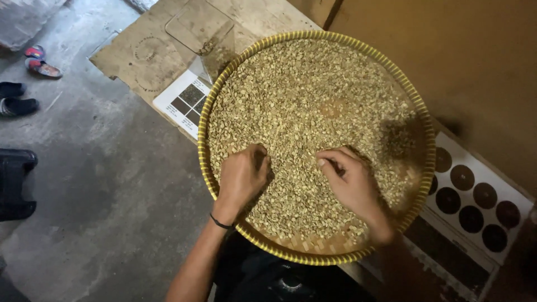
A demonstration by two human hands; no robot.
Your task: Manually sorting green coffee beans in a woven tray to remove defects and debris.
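Observation:
A large round woven tray with a yellow rim (208, 106) lies on a wooden table and is covered with pale green-tan beans (302, 95). My left hand (243, 174) rests on the beans at the tray's near left, fingers curled in as if pinching beans. My right hand (349, 182) lies on the beans at the near middle, fingers bent down into them. A thin black band circles my left wrist. I cannot tell whether either hand holds beans.
A clear plastic container (204, 33) stands on the wooden table (145, 56) behind the tray. A white chart with dark squares (182, 100) lies beside it; a chart with dark circles (475, 204) lies at right. Sandals (39, 61) and a black stool (15, 184) sit on the concrete floor.

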